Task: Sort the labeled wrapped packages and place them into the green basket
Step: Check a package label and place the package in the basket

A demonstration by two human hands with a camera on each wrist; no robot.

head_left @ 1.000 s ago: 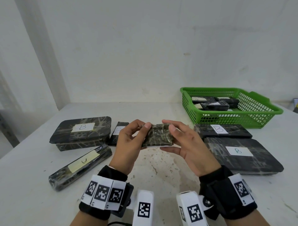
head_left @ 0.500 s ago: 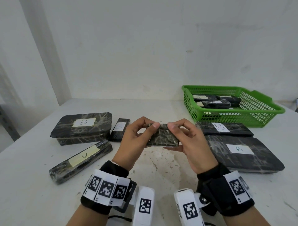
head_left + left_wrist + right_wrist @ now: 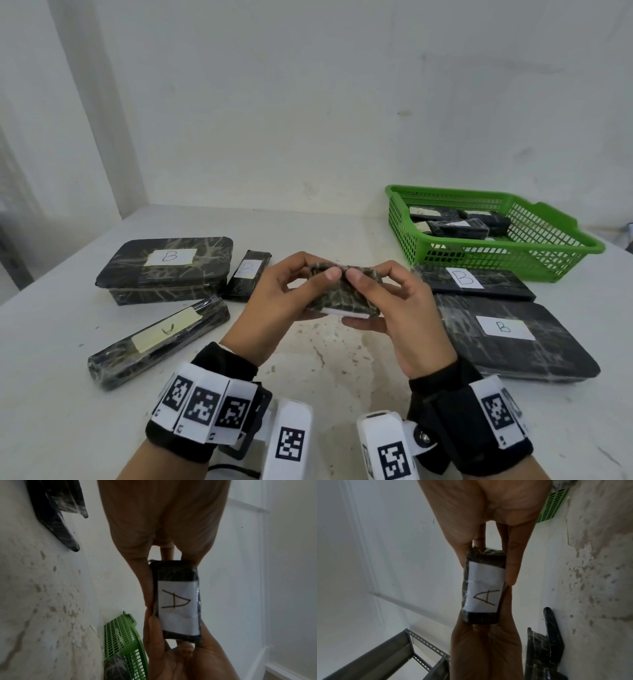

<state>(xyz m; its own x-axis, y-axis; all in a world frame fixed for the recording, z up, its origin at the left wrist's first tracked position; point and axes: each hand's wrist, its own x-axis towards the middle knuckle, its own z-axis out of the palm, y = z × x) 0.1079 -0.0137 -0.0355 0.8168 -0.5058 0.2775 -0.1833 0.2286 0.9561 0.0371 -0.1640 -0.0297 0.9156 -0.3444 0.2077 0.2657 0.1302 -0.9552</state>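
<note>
Both hands hold a small dark wrapped package [image 3: 342,296] above the table's middle. My left hand [image 3: 318,274] pinches its left end and my right hand [image 3: 368,284] its right end, the thumbs meeting on top. Its white label faces down toward my wrists and reads "A" in the left wrist view [image 3: 178,605] and in the right wrist view [image 3: 483,592]. The green basket [image 3: 548,260] stands at the back right, well clear of the hands, with several wrapped packages [image 3: 455,228] inside.
On the left lie a thick box labeled B [image 3: 164,270], a small labeled package [image 3: 246,279] and a long bar with a yellowish label [image 3: 157,337]. To the right lie a flat B package [image 3: 476,282] and a larger B package [image 3: 513,339]. A wall is behind.
The small package has been turned in my hands so its labeled face points down. Both thumbs have slid together on its top.
</note>
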